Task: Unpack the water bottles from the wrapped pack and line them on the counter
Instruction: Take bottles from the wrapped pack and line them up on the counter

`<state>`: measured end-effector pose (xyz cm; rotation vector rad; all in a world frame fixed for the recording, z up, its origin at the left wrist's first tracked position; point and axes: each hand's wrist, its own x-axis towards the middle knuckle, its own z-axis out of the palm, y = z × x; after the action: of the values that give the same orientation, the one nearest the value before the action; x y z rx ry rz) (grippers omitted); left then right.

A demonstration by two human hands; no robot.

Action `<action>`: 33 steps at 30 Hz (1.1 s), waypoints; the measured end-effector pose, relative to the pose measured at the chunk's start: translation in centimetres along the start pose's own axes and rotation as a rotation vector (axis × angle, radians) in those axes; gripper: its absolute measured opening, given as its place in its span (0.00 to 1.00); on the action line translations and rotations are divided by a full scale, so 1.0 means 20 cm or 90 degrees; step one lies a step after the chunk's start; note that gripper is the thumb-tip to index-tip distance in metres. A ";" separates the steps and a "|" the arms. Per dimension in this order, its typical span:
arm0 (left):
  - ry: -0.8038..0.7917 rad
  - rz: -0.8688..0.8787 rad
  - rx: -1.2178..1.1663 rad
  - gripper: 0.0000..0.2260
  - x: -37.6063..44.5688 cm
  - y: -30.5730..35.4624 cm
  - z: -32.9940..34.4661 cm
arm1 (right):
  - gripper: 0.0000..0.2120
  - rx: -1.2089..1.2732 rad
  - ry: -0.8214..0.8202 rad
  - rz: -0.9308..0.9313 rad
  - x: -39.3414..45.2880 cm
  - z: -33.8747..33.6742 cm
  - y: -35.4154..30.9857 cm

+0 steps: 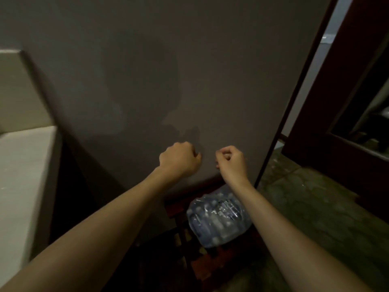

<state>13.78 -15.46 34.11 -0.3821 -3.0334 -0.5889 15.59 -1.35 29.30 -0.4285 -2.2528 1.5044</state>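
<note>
A pack of water bottles (216, 218) wrapped in clear plastic lies low in the head view, on a dark reddish wooden stand close to the wall. Both my arms stretch forward above it. My left hand (180, 160) is curled into a fist with nothing in it, up in front of the grey wall. My right hand (231, 161) is also closed, fingers tucked in, a little to the right and level with the left. Neither hand touches the pack; my right forearm crosses over its right edge.
A pale counter (23, 175) runs along the left with a dark gap beside it. A grey wall (168, 70) fills the middle. A dark door frame (294, 102) and a reddish door stand at the right, above a mottled green floor (315, 207).
</note>
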 end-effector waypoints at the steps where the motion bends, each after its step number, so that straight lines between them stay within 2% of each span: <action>1: -0.022 -0.001 -0.002 0.17 0.02 0.03 0.07 | 0.09 -0.002 0.000 0.018 0.01 -0.03 0.07; 6: -0.139 -0.019 -0.011 0.17 0.12 0.08 0.42 | 0.05 -0.035 -0.007 0.115 0.09 -0.14 0.43; 13: -0.263 -0.069 -0.078 0.18 0.38 0.07 0.91 | 0.10 -0.108 -0.076 0.244 0.33 -0.12 0.86; 16: -0.307 -0.094 -0.099 0.19 0.48 0.04 1.08 | 0.09 -0.169 -0.146 0.281 0.45 -0.09 1.00; 25: -0.433 -0.209 -0.162 0.18 0.60 -0.07 1.56 | 0.16 -0.283 -0.363 0.406 0.58 0.10 1.47; 27: -0.454 -0.229 -0.172 0.18 0.59 -0.08 1.64 | 0.16 -0.285 -0.387 0.428 0.58 0.13 1.56; 30: -0.487 -0.256 -0.185 0.17 0.57 -0.09 1.75 | 0.07 -0.304 -0.399 0.448 0.61 0.19 1.71; 33: -0.491 -0.292 -0.224 0.16 0.56 -0.10 1.85 | 0.09 -0.346 -0.426 0.456 0.66 0.24 1.87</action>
<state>3.21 -0.96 -0.21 0.1459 -3.7799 -1.2696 2.99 14.80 -5.05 -1.1253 -3.2979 1.4445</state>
